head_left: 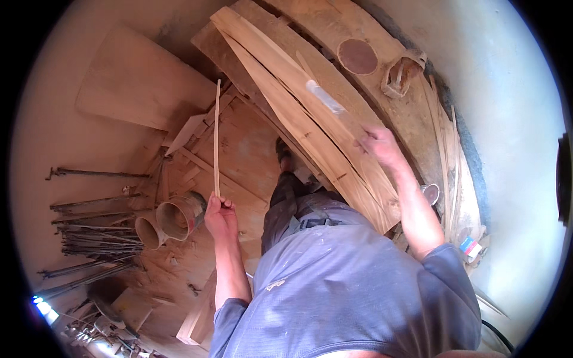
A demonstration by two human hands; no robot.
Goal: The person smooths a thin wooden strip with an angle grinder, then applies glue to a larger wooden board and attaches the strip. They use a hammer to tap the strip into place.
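My left hand (221, 219) pinches the lower end of a thin wooden strip (217, 140), which stands up and away from me, clear of the boards. My right hand (380, 146) is blurred over the long pale boards (295, 119); I cannot tell whether its fingers grip anything. The boards lie lengthwise on the surface (325, 21) to my right, a dark gap running between them. Farther along sit a round brown disc (357, 56) and an open box (395, 83).

Bright right wall (507, 101); right grip (383, 147) motion-blurred.
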